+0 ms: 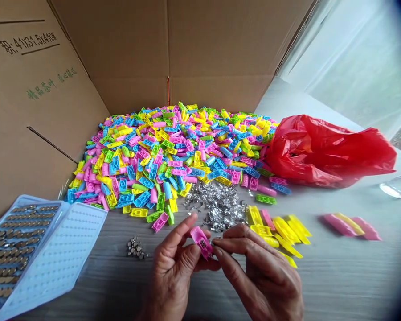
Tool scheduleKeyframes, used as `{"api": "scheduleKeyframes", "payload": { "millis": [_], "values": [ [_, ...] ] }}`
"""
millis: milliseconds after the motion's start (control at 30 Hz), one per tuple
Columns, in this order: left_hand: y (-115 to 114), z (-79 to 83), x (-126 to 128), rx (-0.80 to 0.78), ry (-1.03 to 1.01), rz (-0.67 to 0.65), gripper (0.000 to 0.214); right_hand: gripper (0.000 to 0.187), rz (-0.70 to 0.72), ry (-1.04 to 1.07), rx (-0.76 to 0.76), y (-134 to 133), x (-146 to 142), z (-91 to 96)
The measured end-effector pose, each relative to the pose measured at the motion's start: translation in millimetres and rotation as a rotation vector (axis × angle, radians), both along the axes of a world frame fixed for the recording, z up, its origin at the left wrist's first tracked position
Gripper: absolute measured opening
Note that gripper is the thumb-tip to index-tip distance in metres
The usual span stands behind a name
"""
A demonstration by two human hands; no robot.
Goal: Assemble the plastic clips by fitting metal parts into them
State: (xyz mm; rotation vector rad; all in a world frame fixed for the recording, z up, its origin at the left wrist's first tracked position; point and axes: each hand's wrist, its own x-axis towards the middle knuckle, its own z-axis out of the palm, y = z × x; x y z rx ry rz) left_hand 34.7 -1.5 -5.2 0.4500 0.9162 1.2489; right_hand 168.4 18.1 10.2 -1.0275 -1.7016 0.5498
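My left hand point(174, 265) holds a small pink plastic casing point(198, 236) between thumb and fingers, its hollow side facing up. Small dark parts show inside the hollow. At the casing's right end, my right hand point(267, 272) has its thumb and index finger pinched together; whatever lies between them is too small or hidden to make out. Just beyond my hands is a heap of small shiny metal pieces point(222, 203). A little cluster of silver button cells point(136, 248) lies left of my left hand.
A large pile of pink, yellow, blue and green casings point(173, 151) fills the back, against cardboard walls point(220, 44). A red plastic bag point(330, 151) lies at right. Several yellow pieces point(287, 232) sit near my right hand. At left is an opened tray of button cells point(83, 240).
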Motion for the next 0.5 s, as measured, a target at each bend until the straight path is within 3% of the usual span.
{"api": "scheduleKeyframes", "payload": {
  "millis": [500],
  "values": [
    [2.2,-4.4,0.4,0.105,0.083,-0.020,0.021,0.017,0.014,-0.017,0.022,0.4,-0.5,0.2]
  ]
}}
